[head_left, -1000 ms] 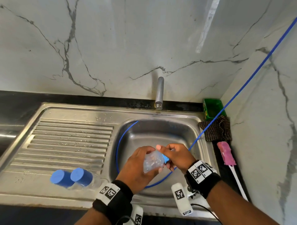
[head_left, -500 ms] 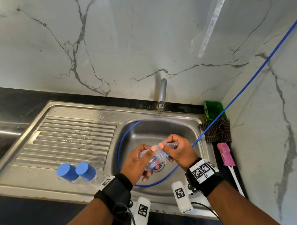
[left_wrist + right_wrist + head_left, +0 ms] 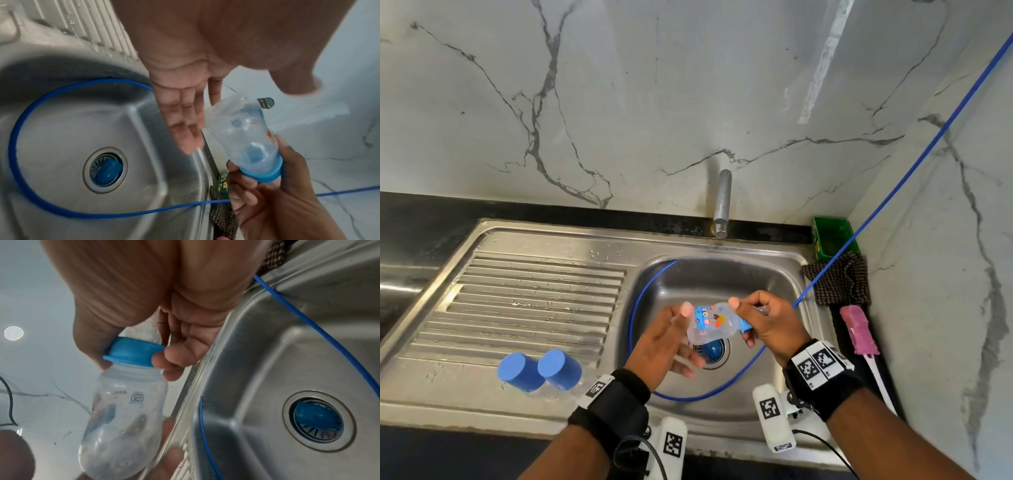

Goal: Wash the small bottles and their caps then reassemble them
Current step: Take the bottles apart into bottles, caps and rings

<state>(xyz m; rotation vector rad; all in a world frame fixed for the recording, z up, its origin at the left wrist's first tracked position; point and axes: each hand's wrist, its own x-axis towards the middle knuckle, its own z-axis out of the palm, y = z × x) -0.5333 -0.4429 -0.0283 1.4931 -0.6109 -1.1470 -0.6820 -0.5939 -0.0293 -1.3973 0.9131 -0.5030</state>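
bottle (image 3: pixel 710 322): tipped level over sink (image 3: pixel 774 270), was upright
left hand (image 3: pixel 666 342): released now, fingers straight
right hand (image 3: pixel 765 320): grasping collar (image 3: pixel 133 352)
step: likely unscrewing

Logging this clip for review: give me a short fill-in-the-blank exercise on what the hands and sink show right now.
1. The right hand pinches the bottle at its ____ collar.
2. The left hand has its fingers ____.
3. A blue cap lies in the sink's ____.
4. ____ capped bottles lie on the drainboard.

Missing words: blue; open; drain; Two
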